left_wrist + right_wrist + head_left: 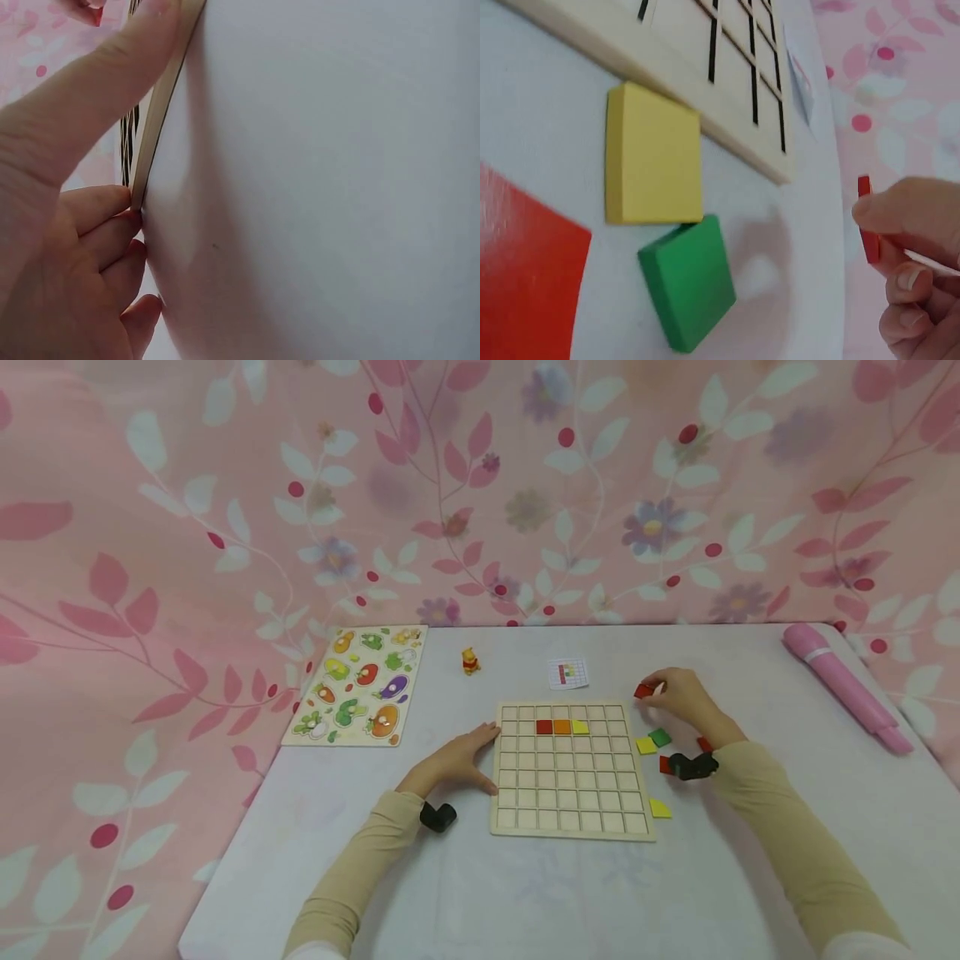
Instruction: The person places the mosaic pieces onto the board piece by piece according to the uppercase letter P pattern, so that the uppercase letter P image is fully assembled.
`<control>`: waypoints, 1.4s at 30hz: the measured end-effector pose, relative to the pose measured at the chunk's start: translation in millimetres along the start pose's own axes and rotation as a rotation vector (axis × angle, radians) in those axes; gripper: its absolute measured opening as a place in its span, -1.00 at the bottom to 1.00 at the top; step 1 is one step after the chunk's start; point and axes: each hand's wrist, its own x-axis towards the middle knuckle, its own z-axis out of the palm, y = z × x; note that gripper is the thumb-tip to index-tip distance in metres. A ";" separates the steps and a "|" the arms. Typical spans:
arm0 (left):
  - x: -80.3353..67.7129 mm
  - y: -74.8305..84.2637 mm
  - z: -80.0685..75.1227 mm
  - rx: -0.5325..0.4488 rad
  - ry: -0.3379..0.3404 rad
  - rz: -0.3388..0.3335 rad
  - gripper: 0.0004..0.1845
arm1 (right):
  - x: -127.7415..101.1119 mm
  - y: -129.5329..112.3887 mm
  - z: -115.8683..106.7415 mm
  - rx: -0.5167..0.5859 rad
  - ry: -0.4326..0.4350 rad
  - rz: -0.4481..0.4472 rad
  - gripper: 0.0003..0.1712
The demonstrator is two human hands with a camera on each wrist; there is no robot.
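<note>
White table (750, 877), backed by a pink floral curtain (187, 510) on all far sides. Wooden grid board (570, 793) sits about mid-table, square, pale wood, cells mostly bare; three tiles filled in the second row from the far edge: red, orange, yellow (562, 727), side by side. Animal peg puzzle (360, 685) lies near the far left corner, tilted slightly. Pink marker-like tube (847, 689) near the far right corner, long axis running from the far edge toward the right edge. Small pattern card (567, 673) just beyond the board's far edge; tiny yellow bear figure (470, 660) to its left.

Left hand (457, 762) rests flat at the board's left edge, fingers straight, thumb along the rim; left wrist view shows the fingertips (112, 217) touching the board side, nothing gripped.

Right hand (682, 693) is off the board's far right corner, pinching a red tile (868, 219) between thumb and fingers. The tile is thin, square, glossy red, held on edge in the right wrist view, lifted off the table; no long axis to tell.

Loose tiles right of the board: yellow tile (652, 154) touching a green tile (688, 281), a big red one (517, 270) near them, another yellow tile (660, 808) by the near right corner of the board.
</note>
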 end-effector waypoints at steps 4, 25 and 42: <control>-0.1 -0.5 1.1 0.013 0.001 0.004 0.16 | 0.4 -11.6 3.4 0.028 -0.003 -0.084 -0.68; 1.5 5.4 0.7 0.019 -0.008 -0.012 0.15 | 2.6 -69.3 40.0 0.114 -0.086 -0.377 -0.74; 2.7 6.8 -2.6 0.019 -0.034 -0.018 0.16 | 9.6 -91.9 64.0 0.135 -0.114 -0.489 -0.78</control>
